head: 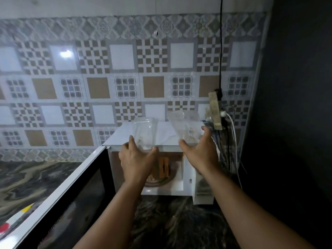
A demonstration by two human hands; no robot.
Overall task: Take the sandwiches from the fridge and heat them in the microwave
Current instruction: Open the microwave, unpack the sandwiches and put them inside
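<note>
A white microwave [161, 131] stands on the counter with its door [71, 194] swung open to the left. Inside, browned sandwiches [164, 168] lie on the round turntable plate [167, 180], partly hidden by my left hand. My left hand [136, 159] holds a clear plastic container [144, 133] over the microwave's top front edge. My right hand [199, 151] holds a second clear plastic container [185, 126] above the microwave's right side. Both containers look empty.
A dark marbled counter [176, 221] runs under the microwave. Patterned tiles [107, 78] cover the back wall. At the right, a power strip [214, 110] with cables hangs beside a dark wall [296, 105]. A colourful item [10, 223] lies at the lower left.
</note>
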